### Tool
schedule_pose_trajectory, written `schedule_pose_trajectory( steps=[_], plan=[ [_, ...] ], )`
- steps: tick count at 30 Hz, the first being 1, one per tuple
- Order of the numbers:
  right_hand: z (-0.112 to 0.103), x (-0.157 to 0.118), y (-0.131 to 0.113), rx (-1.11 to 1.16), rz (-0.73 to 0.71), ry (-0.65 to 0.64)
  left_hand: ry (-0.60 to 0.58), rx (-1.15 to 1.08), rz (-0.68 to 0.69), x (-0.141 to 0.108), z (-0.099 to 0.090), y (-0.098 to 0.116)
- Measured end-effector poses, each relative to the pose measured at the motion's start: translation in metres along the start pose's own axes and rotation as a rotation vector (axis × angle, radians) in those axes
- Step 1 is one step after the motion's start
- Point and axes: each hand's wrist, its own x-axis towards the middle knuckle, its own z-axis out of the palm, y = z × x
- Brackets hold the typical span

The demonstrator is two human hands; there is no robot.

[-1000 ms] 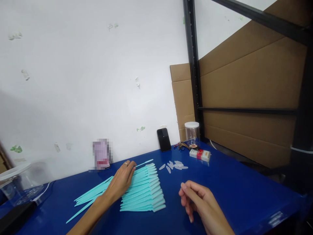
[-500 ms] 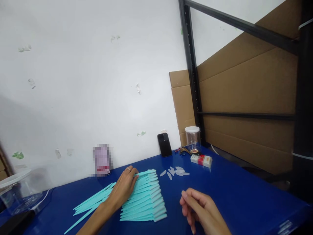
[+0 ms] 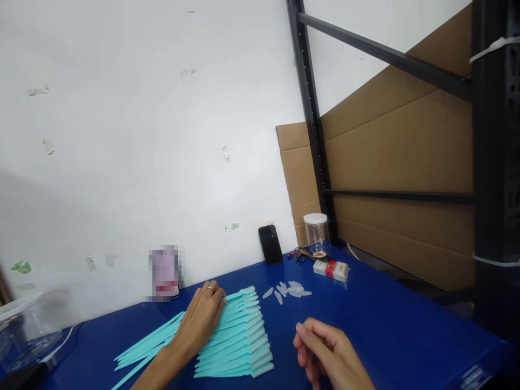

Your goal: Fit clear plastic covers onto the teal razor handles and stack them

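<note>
A row of turquoise sticks (image 3: 231, 346) with whitish sleeves on their right ends lies side by side on the blue table (image 3: 385, 325). Over the upper left of that row rests my left hand (image 3: 202, 317), a ring on one finger, its bent fingertips at the topmost sticks; what they grip, if anything, is hidden. More turquoise sticks (image 3: 150, 344) spread out to the left, partly under my left forearm. Right of the row, my right hand (image 3: 331, 352) hovers with fingers curled and thumb against the index finger; anything between them is too small to tell. Several loose translucent pieces (image 3: 294, 291) lie beyond it.
A black phone (image 3: 270, 245) leans on the wall, with keys (image 3: 301, 253), a lidded clear jar (image 3: 317, 233) and a red-white box (image 3: 331, 270) to its right. Another jar (image 3: 28, 330) stands far left, near a blurred picture (image 3: 166, 271). Black rack posts (image 3: 311, 119) rise at right.
The whole view has shifted slightly, with objects appearing a little lower and further left. My left hand's fingers look slightly more drawn in; my right hand keeps about the same pose.
</note>
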Motion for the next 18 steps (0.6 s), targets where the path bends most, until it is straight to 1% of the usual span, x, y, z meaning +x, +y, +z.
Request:
schedule_pose_trajectory(
  steps=[7, 10, 12, 14, 16, 18],
  plan=[
    [0.0, 0.002, 0.002, -0.005, 0.006, -0.008, -0.006, 0.06, 0.016, -0.002, -0.001, 0.0],
    [-0.001, 0.003, 0.002, -0.016, 0.009, -0.002, 0.017, 0.098, 0.004, -0.001, -0.009, -0.009],
    [-0.002, 0.003, 0.003, -0.018, 0.013, 0.004, 0.007, 0.097, -0.023, -0.006, -0.018, -0.023],
    [-0.002, 0.004, 0.004, -0.019, 0.026, 0.003, -0.026, 0.075, -0.063, -0.018, -0.028, -0.042],
    [-0.003, 0.003, 0.006, -0.017, 0.036, 0.012, -0.065, 0.047, -0.124, -0.038, -0.037, -0.064],
    [-0.003, 0.002, 0.007, -0.014, 0.045, 0.026, -0.097, 0.017, -0.194, -0.066, -0.043, -0.082]
  ],
)
